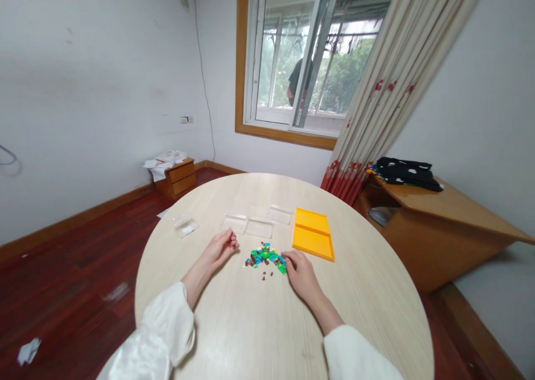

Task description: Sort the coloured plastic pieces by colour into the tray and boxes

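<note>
A loose pile of small toy building bricks [264, 256] in green, blue, brown and yellow lies on the round table. My left hand [220, 250] is beside the pile on its left, with fingers curled together; whatever they pinch, if anything, is too small to make out. It is close to a clear plastic tray [234, 224]. At the right edge of the pile, my right hand [300, 271] has its fingertips pressed together against the bricks. What is between those fingertips is hidden. A few brown bricks [264, 274] are scattered just in front of the pile.
Behind the bricks stand another clear tray [259, 228] and a clear box [280, 214]. A small clear container [186, 225] sits at the far left. An orange two-part case [312, 233] lies open on the right. The round table [259, 335] has a curved edge.
</note>
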A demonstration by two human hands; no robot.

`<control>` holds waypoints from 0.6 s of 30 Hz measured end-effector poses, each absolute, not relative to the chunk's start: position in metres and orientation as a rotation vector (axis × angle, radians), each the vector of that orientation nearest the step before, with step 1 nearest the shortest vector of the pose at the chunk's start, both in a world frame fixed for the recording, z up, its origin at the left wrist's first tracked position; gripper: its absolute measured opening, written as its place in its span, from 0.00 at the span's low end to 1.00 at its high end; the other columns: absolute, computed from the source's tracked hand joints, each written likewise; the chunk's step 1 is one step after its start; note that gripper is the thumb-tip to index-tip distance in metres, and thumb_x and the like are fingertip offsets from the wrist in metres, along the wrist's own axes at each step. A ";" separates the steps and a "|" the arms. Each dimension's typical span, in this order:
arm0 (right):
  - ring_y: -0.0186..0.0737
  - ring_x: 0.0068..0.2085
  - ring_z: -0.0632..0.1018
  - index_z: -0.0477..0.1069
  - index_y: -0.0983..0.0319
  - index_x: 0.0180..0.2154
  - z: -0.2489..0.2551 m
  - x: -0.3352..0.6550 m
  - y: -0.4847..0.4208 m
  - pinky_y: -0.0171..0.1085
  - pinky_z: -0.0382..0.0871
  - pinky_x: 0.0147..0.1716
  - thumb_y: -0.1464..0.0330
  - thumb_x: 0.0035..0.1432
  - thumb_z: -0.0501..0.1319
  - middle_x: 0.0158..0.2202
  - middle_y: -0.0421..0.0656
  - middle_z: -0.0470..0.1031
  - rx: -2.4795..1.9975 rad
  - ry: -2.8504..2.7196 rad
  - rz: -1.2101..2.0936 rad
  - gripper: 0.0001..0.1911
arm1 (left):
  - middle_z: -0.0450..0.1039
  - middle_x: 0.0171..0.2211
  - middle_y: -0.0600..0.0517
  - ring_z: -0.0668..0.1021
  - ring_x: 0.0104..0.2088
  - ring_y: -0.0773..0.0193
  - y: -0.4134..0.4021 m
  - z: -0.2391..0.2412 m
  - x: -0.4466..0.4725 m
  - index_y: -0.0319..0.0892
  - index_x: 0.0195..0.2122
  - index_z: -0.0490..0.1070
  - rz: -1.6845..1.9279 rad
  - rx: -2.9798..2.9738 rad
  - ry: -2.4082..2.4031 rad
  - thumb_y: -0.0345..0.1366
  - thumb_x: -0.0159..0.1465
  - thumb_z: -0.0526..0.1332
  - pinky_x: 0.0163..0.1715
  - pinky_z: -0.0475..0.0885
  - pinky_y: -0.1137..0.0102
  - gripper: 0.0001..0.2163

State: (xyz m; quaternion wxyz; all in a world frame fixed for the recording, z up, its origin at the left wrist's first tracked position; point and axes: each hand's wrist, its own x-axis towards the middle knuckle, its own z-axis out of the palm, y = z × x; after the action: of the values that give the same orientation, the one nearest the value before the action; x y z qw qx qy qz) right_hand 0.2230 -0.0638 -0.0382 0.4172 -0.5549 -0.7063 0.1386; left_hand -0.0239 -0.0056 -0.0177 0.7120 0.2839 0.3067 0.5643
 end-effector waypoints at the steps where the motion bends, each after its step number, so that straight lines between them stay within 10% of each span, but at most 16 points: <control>1: 0.44 0.39 0.75 0.74 0.62 0.35 -0.038 0.223 -0.064 0.43 0.69 0.42 0.72 0.56 0.51 0.35 0.48 0.76 -1.395 -1.770 0.348 0.13 | 0.63 0.19 0.56 0.67 0.20 0.72 -0.005 -0.017 -0.024 0.38 0.22 0.65 1.243 0.607 0.656 0.38 0.55 0.67 0.25 0.66 0.75 0.13; 8: 0.44 0.39 0.75 0.74 0.63 0.35 -0.040 0.225 -0.063 0.43 0.69 0.42 0.71 0.56 0.51 0.35 0.48 0.76 -1.405 -1.764 0.358 0.13 | 0.52 0.14 0.61 0.58 0.15 0.75 -0.004 -0.013 -0.024 0.41 0.18 0.53 1.155 0.490 0.589 0.43 0.60 0.63 0.19 0.60 0.76 0.21; 18: 0.44 0.39 0.74 0.74 0.63 0.37 -0.037 0.221 -0.057 0.44 0.69 0.42 0.69 0.58 0.51 0.35 0.49 0.76 -1.347 -1.693 0.275 0.14 | 0.70 0.24 0.53 0.72 0.24 0.73 -0.009 -0.015 -0.019 0.34 0.26 0.70 1.207 0.644 0.672 0.29 0.45 0.72 0.29 0.69 0.77 0.12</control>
State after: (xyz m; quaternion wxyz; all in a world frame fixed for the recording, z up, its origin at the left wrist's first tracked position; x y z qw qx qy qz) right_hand 0.2211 -0.0569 -0.0366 0.4620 -0.5477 -0.6886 0.1117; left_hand -0.0189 -0.0088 -0.0146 0.7234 0.2918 0.3044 0.5467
